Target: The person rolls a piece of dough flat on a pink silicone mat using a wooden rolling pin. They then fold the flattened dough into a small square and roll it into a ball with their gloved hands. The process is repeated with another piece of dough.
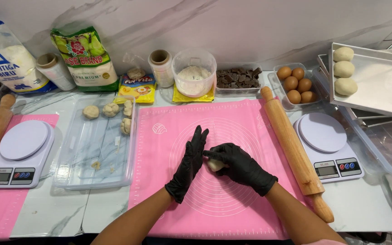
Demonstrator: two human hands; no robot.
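Both my hands wear black gloves and meet over the middle of a pink baking mat (246, 118). My right hand (241, 167) cups a small pale dough ball (214, 164) against the mat. My left hand (190, 164) stands on edge with straight fingers, pressed against the ball's left side. Most of the dough is hidden between the two hands.
A wooden rolling pin (293, 152) lies along the mat's right edge, beside a white scale (327, 145). A clear tray (94, 145) with several dough pieces (110, 109) sits left. A metal tray (382, 84) holds three dough balls (344, 69). Eggs (296, 85), chocolate chunks, flour tub and bags line the wall.
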